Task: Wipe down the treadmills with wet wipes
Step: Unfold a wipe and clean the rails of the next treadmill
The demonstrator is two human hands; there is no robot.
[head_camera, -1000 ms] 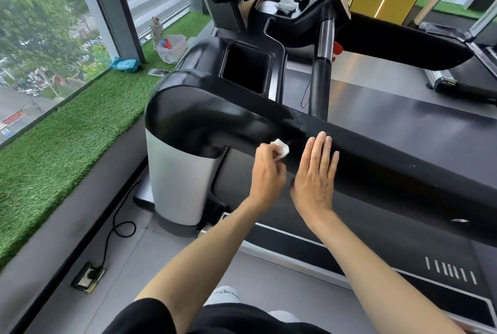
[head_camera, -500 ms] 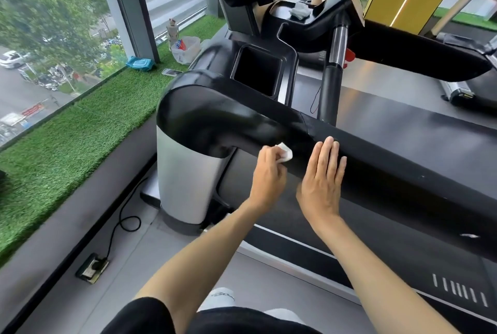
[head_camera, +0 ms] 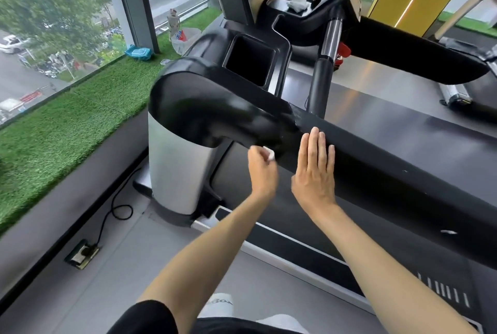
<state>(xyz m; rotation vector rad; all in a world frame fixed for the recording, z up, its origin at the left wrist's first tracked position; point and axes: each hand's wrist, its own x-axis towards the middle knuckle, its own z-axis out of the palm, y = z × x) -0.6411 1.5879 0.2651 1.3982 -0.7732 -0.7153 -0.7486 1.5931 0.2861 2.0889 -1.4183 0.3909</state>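
A black treadmill handrail runs from the upper left down to the right across the middle of the view. My left hand grips a small white wet wipe and holds it against the lower edge of the rail, near its curved end. My right hand lies flat on the rail just to the right, fingers straight and together. The treadmill belt shows beyond the rail, and a square cup holder sits in the console above.
A silver upright column stands under the rail's end. A power cord runs to a floor socket. On the artificial grass by the window lie a blue wipes pack and a plastic bag. Another crumpled wipe rests on the console.
My left hand has slid the wipe down from the side of the rail to its lower edge. My right hand stays flat on the rail.
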